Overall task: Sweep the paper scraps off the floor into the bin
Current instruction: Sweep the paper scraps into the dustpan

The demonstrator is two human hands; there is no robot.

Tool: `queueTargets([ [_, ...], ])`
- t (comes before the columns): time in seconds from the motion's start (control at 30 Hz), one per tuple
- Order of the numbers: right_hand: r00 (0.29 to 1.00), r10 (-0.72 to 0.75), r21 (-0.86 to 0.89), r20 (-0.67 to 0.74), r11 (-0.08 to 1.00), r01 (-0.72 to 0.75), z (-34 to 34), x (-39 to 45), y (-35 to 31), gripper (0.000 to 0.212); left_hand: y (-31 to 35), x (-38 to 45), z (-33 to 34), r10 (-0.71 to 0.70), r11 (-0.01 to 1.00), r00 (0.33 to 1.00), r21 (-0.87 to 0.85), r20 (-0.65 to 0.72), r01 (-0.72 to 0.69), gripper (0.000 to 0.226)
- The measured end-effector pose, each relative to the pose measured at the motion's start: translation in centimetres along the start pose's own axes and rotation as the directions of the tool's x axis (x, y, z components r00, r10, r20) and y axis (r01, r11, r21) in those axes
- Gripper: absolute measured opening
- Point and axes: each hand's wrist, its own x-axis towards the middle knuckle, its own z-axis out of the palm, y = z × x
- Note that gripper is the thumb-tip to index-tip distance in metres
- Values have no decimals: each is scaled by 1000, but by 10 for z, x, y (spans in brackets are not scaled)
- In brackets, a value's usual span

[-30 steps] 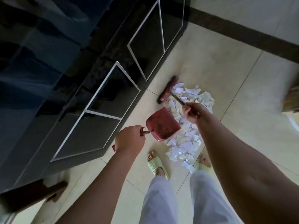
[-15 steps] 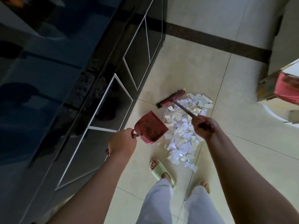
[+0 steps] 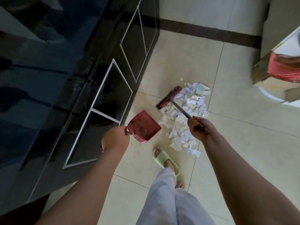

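The dustpan [image 3: 143,126], gripped by the left hand [image 3: 115,139], is set just left of the scraps [image 3: 183,114], while the brush [image 3: 168,99] is held by the right hand [image 3: 200,128] at the pile's far-left edge.

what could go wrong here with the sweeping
1. The paper scraps lie in a long loose pile, wider than the dustpan mouth, so some may slip past its sides.
2. The brush head sits at the pile's far edge; one stray scrap beyond it could be missed.
3. Scraps near the foot could get stepped on or scattered.
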Motion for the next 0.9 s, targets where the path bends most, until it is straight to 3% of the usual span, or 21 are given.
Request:
queueTargets([
  [0.07,999,-27,-41,-17,999,26,-16,-34,15,67,-4,-19,2,26,999,999,19,-19,-26,16],
  [0.17,968,-139,-188,-209,977,99,-34,-80,39,9,-7,-47,4,58,998,998,36,-33,-56,15],
  [0.37,846,-331,-378,-419,910,169,-77,-133,86,14,-13,-86,4,107,990,994,98,-19,-105,15],
  [0.47,764,-383,-389,-520,902,188,-95,-148,104,13,-15,-92,6,143,981,990,133,-5,-142,14],
  [0.73,632,-338,-286,-698,940,187,-132,-156,140,26,-19,-90,22,213,966,975,139,55,-219,12],
  [0.9,639,-288,-179,-713,956,231,-133,-124,156,25,-26,-83,23,240,958,968,141,72,-249,13],
])
